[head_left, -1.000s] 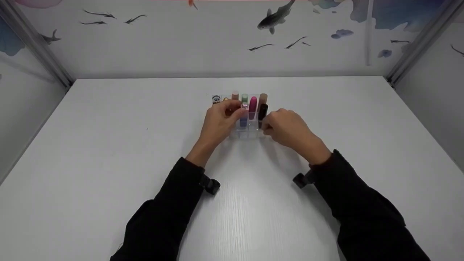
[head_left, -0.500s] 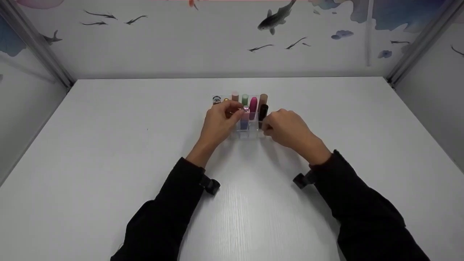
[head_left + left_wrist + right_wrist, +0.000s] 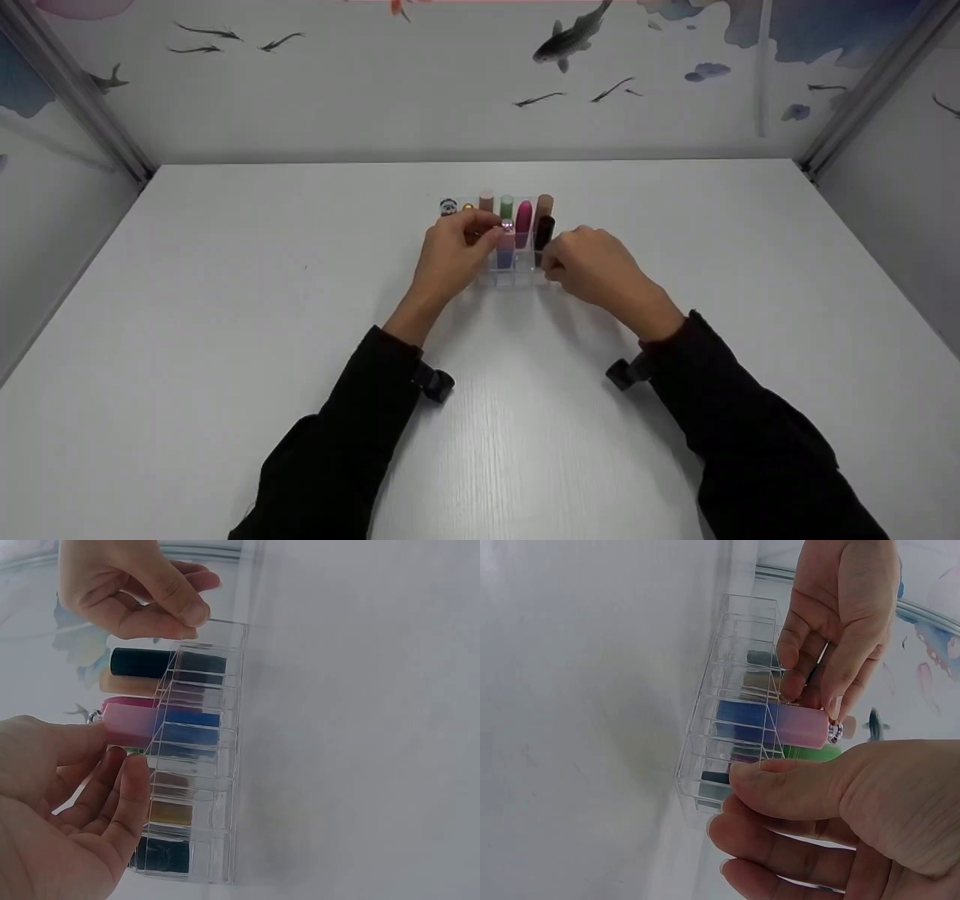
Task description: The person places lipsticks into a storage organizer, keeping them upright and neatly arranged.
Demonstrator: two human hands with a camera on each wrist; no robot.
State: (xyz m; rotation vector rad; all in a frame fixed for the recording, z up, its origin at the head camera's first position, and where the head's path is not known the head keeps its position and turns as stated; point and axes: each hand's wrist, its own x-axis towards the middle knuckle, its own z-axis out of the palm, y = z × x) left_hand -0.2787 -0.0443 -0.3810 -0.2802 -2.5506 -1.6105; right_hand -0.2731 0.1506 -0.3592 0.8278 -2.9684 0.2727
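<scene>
A clear lipstick organizer with several compartments stands on the table. In one front slot is a lipstick with a pink cap, blue lower part and silvery knob on top. My left hand pinches this lipstick near its capped end, the thumb at the cap in the left wrist view. At the organizer's right end, my right hand holds the clear wall between thumb and curled fingers. A black tube stands beside that hand. The pink cap sticks out above the slot; the blue part shows through the clear plastic.
Behind are more upright tubes: a magenta one, a green one and tan ones, plus one with a black-and-white top. White panels with painted fish border the white table.
The pink-and-blue lipstick has sunk slightly lower in its slot, its silvery knob shifting a little. Both hands stay almost where they were.
</scene>
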